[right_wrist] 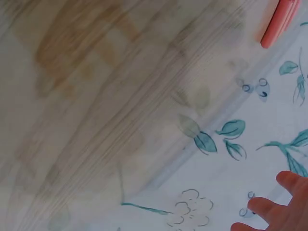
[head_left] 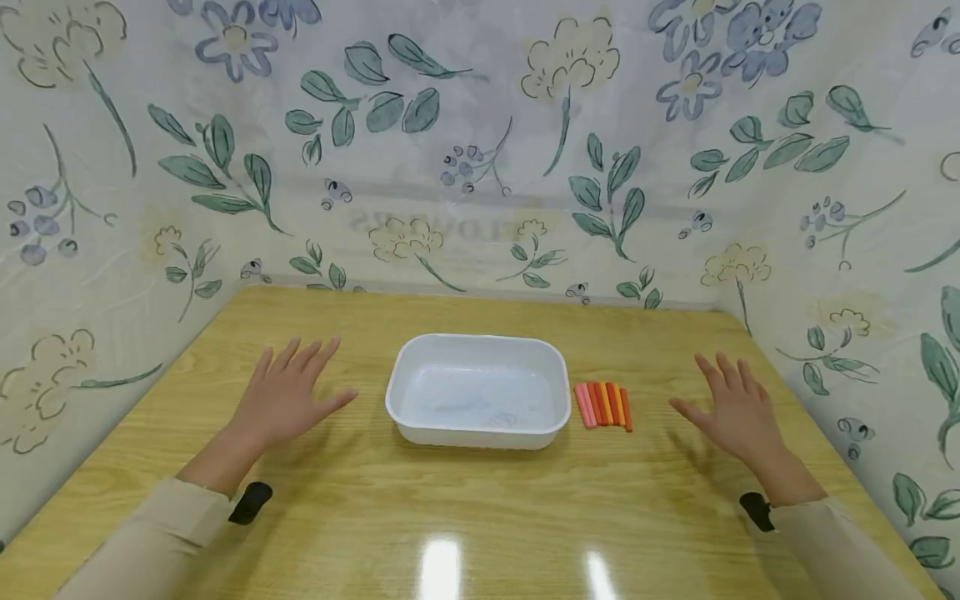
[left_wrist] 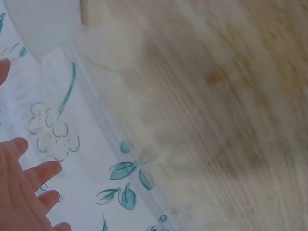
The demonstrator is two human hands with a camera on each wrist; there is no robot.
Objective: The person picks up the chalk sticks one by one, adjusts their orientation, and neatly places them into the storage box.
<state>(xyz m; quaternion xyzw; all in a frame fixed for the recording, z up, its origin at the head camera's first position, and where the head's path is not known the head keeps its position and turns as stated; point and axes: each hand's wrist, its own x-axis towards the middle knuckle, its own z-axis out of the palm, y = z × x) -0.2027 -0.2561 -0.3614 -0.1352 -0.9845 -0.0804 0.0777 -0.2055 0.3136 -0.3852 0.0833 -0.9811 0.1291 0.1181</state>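
A white rectangular basin (head_left: 480,437) with rounded corners sits in the middle of the wooden table. Close by its right side lies a row of thin sticks (head_left: 603,406) in pink, red, orange and yellow, side by side. To the left of the basin, my left hand (head_left: 288,402) hovers with fingers spread and holds nothing. My right hand (head_left: 738,417) is held out likewise, to the right of the sticks, its thumb toward them. The right wrist view catches the end of a red stick (right_wrist: 276,24) at its top edge. Fingers (left_wrist: 41,175) of my left hand show at the lower left of the left wrist view.
The wooden table (head_left: 480,508) reaches back to a pale cloth (head_left: 480,142) printed with flowers and leaves, which also rises at the left and right sides. A black band (head_left: 251,502) is at the left wrist, another black band (head_left: 756,511) at the right.
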